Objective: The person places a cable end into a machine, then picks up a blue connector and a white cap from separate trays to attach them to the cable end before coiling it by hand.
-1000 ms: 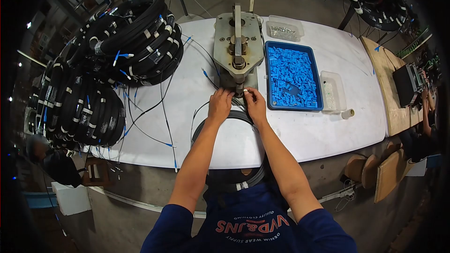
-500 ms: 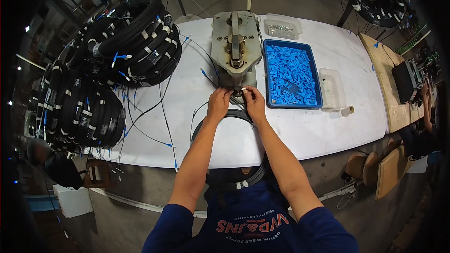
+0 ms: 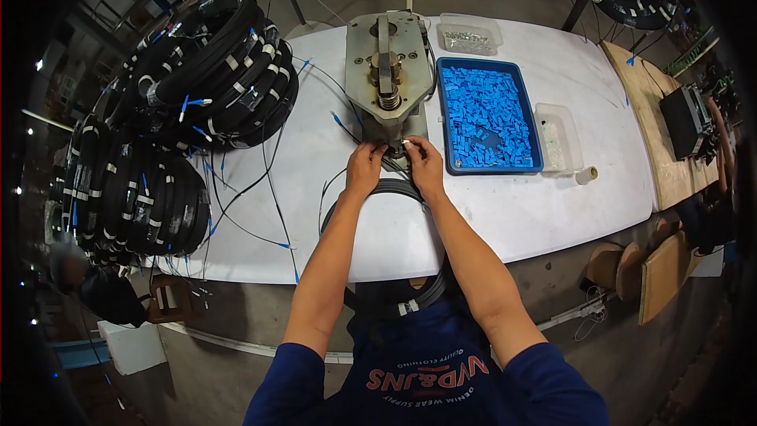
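Both hands meet at the lower front end of a metal press (image 3: pixel 385 63) on the white table. My left hand (image 3: pixel 366 166) is closed, its fingertips pinched on the left side under the press head. My right hand (image 3: pixel 426 166) is closed on the other side, with a small white piece (image 3: pixel 407 143) showing at its fingertips. What the left fingers hold is too small to make out. A coil of dark cable (image 3: pixel 392 187) lies under my wrists and hangs over the table's front edge.
Stacks of black cable coils (image 3: pixel 229 63) with blue-tipped ends stand at the left. A blue tray (image 3: pixel 541 150) of small blue parts is right of the press, beside clear boxes (image 3: pixel 558 138) and a small roll (image 3: pixel 587 175). A person's arm (image 3: pixel 721 134) shows at far right.
The view has shifted slightly, so the press and trays sit a little further left and up. Both hands remain at the press, and the white piece at my right fingertips shows more clearly.
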Motion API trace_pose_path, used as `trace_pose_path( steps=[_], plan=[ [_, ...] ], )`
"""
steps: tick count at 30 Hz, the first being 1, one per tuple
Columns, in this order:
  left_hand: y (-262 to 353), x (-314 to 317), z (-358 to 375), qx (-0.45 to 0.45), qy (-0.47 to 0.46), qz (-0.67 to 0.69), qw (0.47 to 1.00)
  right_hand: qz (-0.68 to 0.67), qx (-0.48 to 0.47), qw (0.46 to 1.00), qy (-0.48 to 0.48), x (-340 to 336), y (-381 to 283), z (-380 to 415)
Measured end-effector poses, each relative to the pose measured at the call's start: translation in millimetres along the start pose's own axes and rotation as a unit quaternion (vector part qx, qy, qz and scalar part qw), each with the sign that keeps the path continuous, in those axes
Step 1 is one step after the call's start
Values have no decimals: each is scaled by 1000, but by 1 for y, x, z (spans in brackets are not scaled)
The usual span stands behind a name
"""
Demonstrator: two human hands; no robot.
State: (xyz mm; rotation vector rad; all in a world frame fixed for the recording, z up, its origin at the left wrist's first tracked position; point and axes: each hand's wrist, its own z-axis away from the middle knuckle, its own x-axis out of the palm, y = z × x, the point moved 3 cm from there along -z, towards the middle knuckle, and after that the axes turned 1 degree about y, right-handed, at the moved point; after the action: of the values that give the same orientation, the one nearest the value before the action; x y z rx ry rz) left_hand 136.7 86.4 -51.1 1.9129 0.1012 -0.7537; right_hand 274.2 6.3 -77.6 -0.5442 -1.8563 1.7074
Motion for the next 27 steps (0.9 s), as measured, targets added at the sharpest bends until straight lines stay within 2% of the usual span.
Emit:
trace_pose_path(
  steps=[5,7,22,27],
  plan=[
    [-4,2,-1,-3,-2,30,1000,18,-5,1000,9,-1,3,-1],
    [-3,0,-2,-33,-17,38,999,19,-15,1000,18,0,3,-3],
    [-6,2,-1,-1,1,34,999,17,-8,1000,2,0,0,0],
    [-6,1,-1,-19,-1,49,999,22,-19,1000,6,-1,1,-1]
  ],
)
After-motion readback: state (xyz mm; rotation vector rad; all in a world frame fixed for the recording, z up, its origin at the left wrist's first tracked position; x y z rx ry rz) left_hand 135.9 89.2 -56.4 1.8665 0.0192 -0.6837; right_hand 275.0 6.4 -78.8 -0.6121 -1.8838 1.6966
